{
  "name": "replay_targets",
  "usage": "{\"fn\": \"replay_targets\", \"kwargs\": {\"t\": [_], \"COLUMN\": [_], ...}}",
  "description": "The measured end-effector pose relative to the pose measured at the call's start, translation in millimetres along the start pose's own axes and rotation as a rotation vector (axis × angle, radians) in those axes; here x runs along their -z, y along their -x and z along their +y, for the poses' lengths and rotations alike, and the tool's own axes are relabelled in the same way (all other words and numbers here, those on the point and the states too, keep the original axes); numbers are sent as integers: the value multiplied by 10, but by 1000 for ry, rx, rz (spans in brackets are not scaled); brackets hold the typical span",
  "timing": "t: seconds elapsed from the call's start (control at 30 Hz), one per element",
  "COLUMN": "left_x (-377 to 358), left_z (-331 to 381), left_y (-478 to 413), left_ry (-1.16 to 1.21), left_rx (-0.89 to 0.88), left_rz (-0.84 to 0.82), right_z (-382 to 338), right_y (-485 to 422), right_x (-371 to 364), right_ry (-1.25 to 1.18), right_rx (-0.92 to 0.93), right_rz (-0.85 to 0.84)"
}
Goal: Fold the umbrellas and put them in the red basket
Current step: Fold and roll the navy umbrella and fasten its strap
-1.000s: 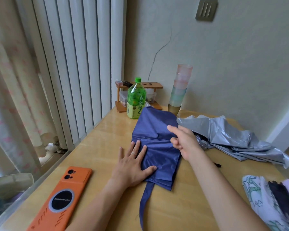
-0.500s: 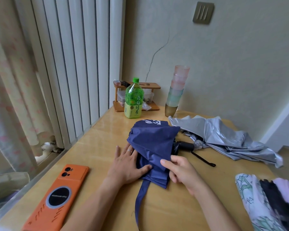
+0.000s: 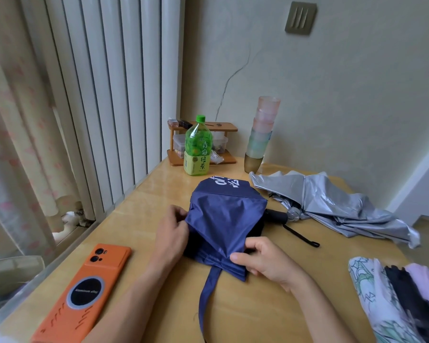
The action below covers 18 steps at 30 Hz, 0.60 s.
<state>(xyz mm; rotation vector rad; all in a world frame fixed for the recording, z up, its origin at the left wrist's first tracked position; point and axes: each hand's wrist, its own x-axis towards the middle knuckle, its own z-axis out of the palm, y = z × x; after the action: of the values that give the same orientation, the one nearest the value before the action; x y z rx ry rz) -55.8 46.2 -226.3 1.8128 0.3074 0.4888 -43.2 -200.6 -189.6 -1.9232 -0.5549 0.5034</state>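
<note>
The wooden table (image 3: 159,191) filled the view. A silver umbrella (image 3: 332,201) lay loose and unfolded at 2 o'clock, its black handle pointing toward the centre. The blue umbrella (image 3: 223,219) lay flat at the centre, canopy partly pleated, its strap (image 3: 208,293) trailing toward 6 o'clock. A patterned bundle (image 3: 382,305) at 4 o'clock was cut off by the frame; possibly another umbrella. An orange phone (image 3: 84,293) lay at 8 o'clock. The left hand (image 3: 170,233) pinched the blue canopy's edge at its 9 o'clock side, fingers curled. The right hand (image 3: 265,263) gripped the gathered pleats at 5 o'clock between thumb and fingers. Stacked cups (image 3: 261,134) stood at 1 o'clock, a green bottle (image 3: 198,149) at 12.
</note>
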Motion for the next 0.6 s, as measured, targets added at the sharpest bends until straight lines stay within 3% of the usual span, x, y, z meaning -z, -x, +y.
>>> {"fn": "replay_targets", "kwargs": {"t": [0.1,0.23,0.43,0.6], "left_x": [51,84,90,139], "left_z": [76,139,35,72], "left_y": [49,134,93,102], "left_ry": [176,-43,-233,-203], "left_rx": [46,-78,-50,-16], "left_rz": [72,122,95,46], "right_z": [-12,-17,11,34], "right_y": [8,15,27,26], "right_x": [-4,15,94,129], "right_ry": [24,86,132,161], "right_rx": [-21,-26,-27,-42], "right_rz": [-1,33,20,6]}}
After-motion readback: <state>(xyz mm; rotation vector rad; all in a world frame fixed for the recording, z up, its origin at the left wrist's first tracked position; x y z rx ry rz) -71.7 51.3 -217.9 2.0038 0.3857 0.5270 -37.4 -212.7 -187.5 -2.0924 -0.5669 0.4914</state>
